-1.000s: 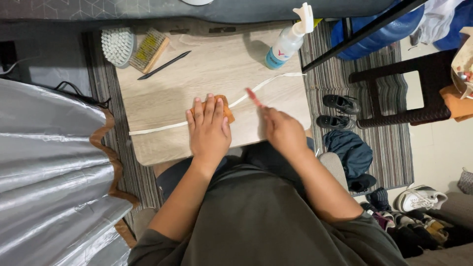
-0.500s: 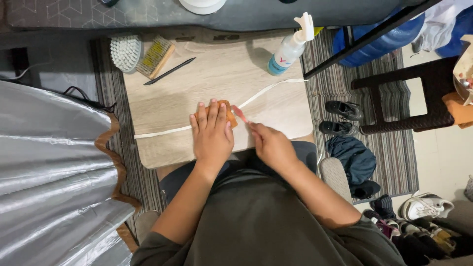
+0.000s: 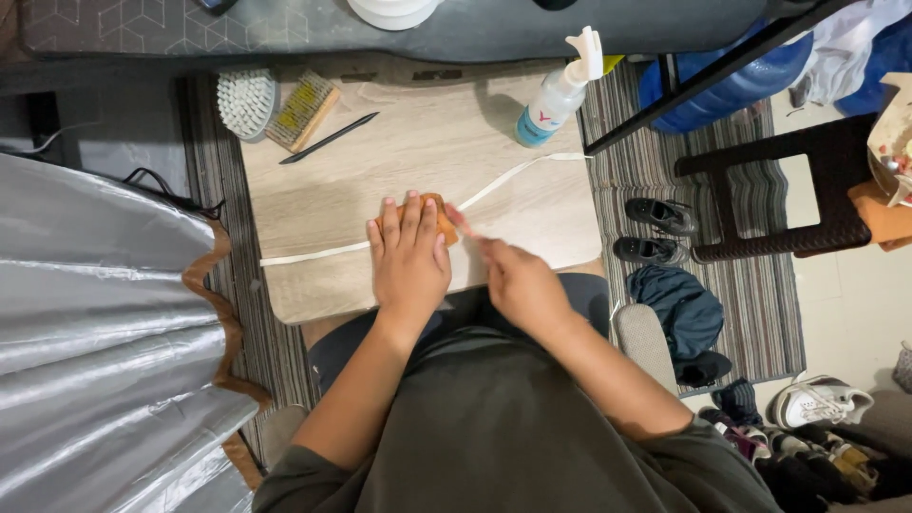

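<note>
Block [image 3: 439, 217], orange, lies mid-board [image 3: 418, 152] on a white strip [image 3: 313, 254], pinned flat under the left hand [image 3: 410, 258], fingers spread to steady it. Right hand [image 3: 521, 285] is loosely curled just beside; whether it grips something thin, I cannot tell.

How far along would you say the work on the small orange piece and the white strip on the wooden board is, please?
Laid out: a long white strip runs across the light wooden board. In hand: the left hand presses flat on a small orange piece over the strip, while the right hand works a thin pinkish tool at its edge. Untouched at the board's far end: white bristle brush, wire brush, black pen, spray bottle.
</note>
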